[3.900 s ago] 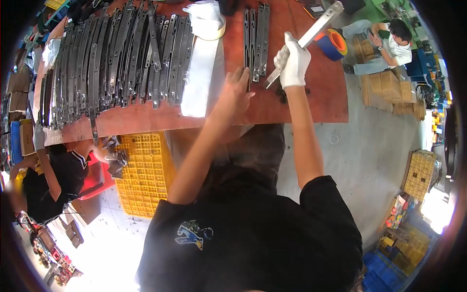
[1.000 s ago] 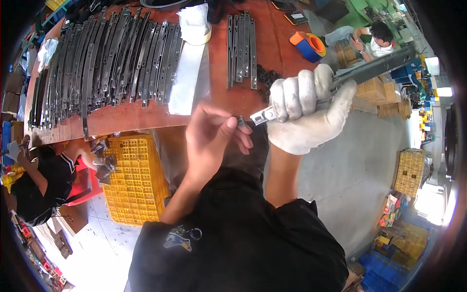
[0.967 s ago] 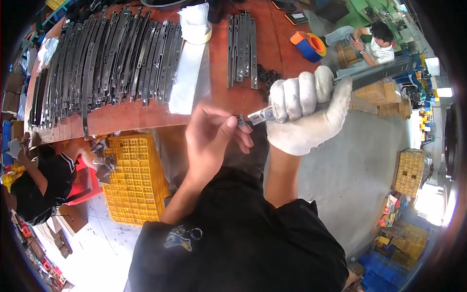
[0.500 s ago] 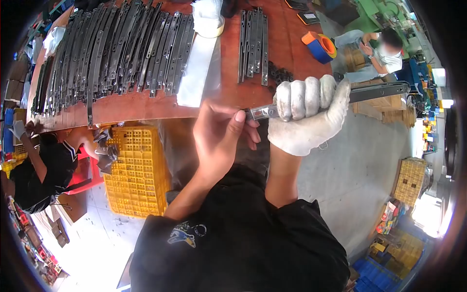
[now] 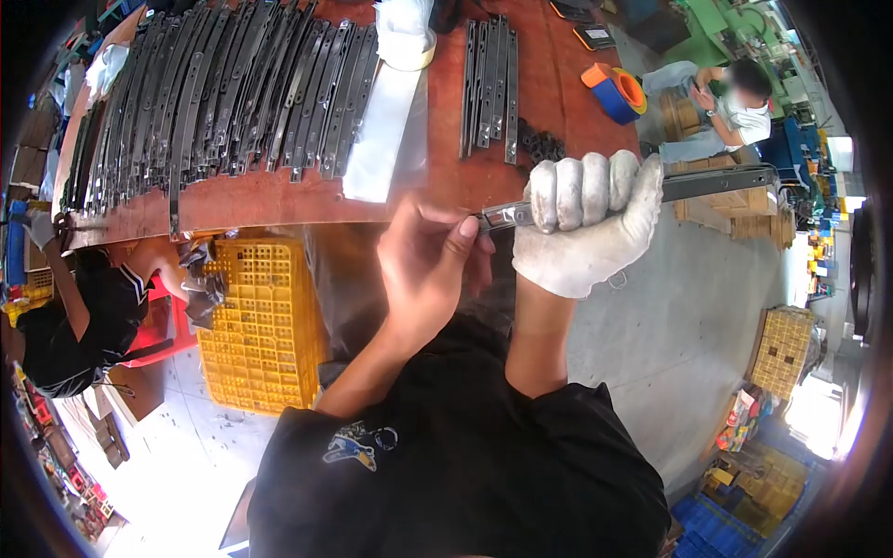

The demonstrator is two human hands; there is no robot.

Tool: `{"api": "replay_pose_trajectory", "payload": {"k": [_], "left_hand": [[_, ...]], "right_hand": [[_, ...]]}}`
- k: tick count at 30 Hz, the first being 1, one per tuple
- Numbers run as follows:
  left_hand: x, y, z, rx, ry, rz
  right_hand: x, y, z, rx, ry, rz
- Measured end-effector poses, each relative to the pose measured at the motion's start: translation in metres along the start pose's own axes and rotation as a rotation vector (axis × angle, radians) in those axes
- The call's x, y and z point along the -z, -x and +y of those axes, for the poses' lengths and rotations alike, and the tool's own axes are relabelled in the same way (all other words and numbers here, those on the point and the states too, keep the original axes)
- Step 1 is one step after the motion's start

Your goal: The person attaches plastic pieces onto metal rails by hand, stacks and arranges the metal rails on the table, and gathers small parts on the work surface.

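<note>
A dark metal drawer slide (image 5: 716,183) is held nearly level in front of my chest, its far end tilted a little up to the right. My right hand (image 5: 588,223), in a soiled white glove, is closed in a fist around its middle. My bare left hand (image 5: 423,270) is closed at the slide's left end, thumb and fingertips pinching it. Whether a small part sits between those fingertips is hidden. Beyond my hands, a short row of similar slides (image 5: 488,88) lies on the red tabletop (image 5: 446,181), beside a heap of small dark parts (image 5: 541,145).
A long row of slides (image 5: 233,102) covers the table's left side, next to a roll of white wrap (image 5: 406,46). Orange and blue tape rolls (image 5: 616,93) lie at right. Yellow crates (image 5: 251,325) stand below the table edge. Co-workers sit at far left (image 5: 74,325) and right (image 5: 735,107).
Both hands keep their grip on the slide. My left hand has shifted slightly right and down, and the slide's right end has dipped slightly.
</note>
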State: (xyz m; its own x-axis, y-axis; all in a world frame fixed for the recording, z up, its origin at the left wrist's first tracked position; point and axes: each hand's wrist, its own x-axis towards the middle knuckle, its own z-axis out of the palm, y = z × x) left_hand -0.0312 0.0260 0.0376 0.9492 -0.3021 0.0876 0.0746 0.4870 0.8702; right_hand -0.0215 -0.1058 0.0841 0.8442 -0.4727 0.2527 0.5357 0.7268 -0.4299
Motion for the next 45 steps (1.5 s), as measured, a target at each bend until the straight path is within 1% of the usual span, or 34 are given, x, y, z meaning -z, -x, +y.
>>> {"api": "replay_pose_trajectory", "payload": {"k": [4,6,7,8,9,10,11,12,13,14,15,17,18,19,20,21,23,25,27,29,31,32,33,34,35,36,37,38,39,41,42,43,44,45], "left_hand": [[0.005,0.0,0.0,0.058,-0.033,0.002],[0.001,-0.001,-0.009,0.096,0.034,0.061],[0.001,-0.003,-0.015,0.139,0.024,0.08],[0.003,-0.009,-0.028,0.164,-0.027,0.035],[0.006,-0.015,-0.039,0.193,-0.074,-0.005],[0.009,-0.017,-0.042,0.216,-0.215,-0.024],[0.018,-0.019,-0.044,0.228,-0.217,-0.018],[0.032,-0.021,-0.047,0.244,-0.33,-0.003],[0.047,-0.025,-0.051,0.256,-0.443,0.009],[0.057,-0.027,-0.056,0.281,-0.357,0.058],[0.061,-0.03,-0.047,0.329,-0.357,0.08],[0.066,-0.033,-0.041,0.302,-0.396,0.098],[0.069,-0.034,-0.038,0.294,-0.404,0.094],[0.071,-0.031,-0.034,0.275,-0.358,0.111],[0.072,-0.029,-0.032,0.263,-0.31,0.134],[0.074,-0.028,-0.031,0.257,-0.316,0.149],[0.08,-0.019,-0.03,0.208,-0.275,0.215],[0.082,-0.021,-0.03,0.219,-0.194,0.255],[0.09,-0.017,-0.039,0.279,-0.229,0.247],[0.094,-0.017,-0.047,0.287,-0.216,0.237],[0.095,-0.02,-0.048,0.265,-0.344,0.153],[0.094,-0.02,-0.046,0.323,-0.346,0.16],[0.097,-0.02,-0.05,0.32,-0.373,0.137],[0.101,-0.019,-0.055,0.318,-0.373,0.134],[0.104,-0.017,-0.059,0.319,-0.377,0.138],[0.105,-0.015,-0.058,0.292,-0.414,0.115],[0.103,-0.014,-0.057,0.269,-0.447,0.084],[0.1,-0.013,-0.052,0.284,-0.451,0.073],[0.098,-0.011,-0.049,0.283,-0.433,0.061],[0.105,-0.011,-0.049,0.286,-0.486,0.046],[0.108,-0.009,-0.052,0.284,-0.483,0.051],[0.111,-0.01,-0.057,0.193,-0.586,0.025],[0.113,-0.011,-0.06,0.105,-0.693,-0.004],[0.107,-0.012,-0.053,0.205,-0.79,-0.067]], "right_hand": [[0.008,0.004,0.004,-0.004,-0.029,-0.04],[0.015,0.005,0.008,0.003,-0.064,-0.069],[0.021,0.004,0.009,0.026,0.011,-0.074],[0.029,0.005,0.01,0.05,0.088,-0.074],[0.045,0.001,0.009,0.013,0.189,-0.093],[0.05,-0.005,0.008,0.005,0.237,-0.096],[0.056,-0.009,0.005,0.002,0.289,-0.096],[0.057,-0.015,-0.001,0.014,0.277,-0.086],[0.05,-0.021,-0.009,0.07,0.351,-0.131],[0.049,-0.026,-0.015,0.091,0.418,-0.228],[0.053,-0.031,-0.016,0.11,0.483,-0.323],[0.075,-0.026,0.012,0.173,0.636,-0.083],[0.11,-0.019,0.034,0.111,0.748,0.061],[0.164,-0.01,0.061,-0.024,0.925,0.207],[0.182,-0.011,0.068,-0.057,0.628,0.198],[0.178,-0.018,0.067,-0.069,0.619,0.189],[0.164,-0.019,0.061,-0.162,0.628,0.307],[0.159,-0.027,0.053,-0.07,0.632,0.107],[0.145,-0.032,0.051,-0.065,0.576,0.132],[0.134,-0.047,0.052,-0.114,0.716,0.243],[0.134,-0.065,0.049,-0.247,0.793,0.337],[0.139,-0.075,0.05,-0.216,0.909,0.363],[0.145,-0.086,0.054,-0.188,1.021,0.385],[0.15,-0.098,0.056,-0.123,1.278,0.374],[0.182,-0.115,0.06,-0.037,1.675,0.245],[0.198,-0.13,0.066,0.008,1.899,0.137],[0.194,-0.136,0.073,0.065,2.124,0.027],[0.191,-0.14,0.074,-0.124,2.375,-0.022],[0.181,-0.137,0.077,-0.112,2.374,-0.037],[0.154,-0.119,0.085,-0.137,2.606,-0.141],[0.135,-0.11,0.094,-0.009,2.578,-0.132],[0.108,-0.101,0.104,0.101,2.526,-0.23],[0.083,-0.092,0.116,0.111,2.433,-0.404],[0.05,-0.086,0.127,-0.187,2.243,-0.557]]}}
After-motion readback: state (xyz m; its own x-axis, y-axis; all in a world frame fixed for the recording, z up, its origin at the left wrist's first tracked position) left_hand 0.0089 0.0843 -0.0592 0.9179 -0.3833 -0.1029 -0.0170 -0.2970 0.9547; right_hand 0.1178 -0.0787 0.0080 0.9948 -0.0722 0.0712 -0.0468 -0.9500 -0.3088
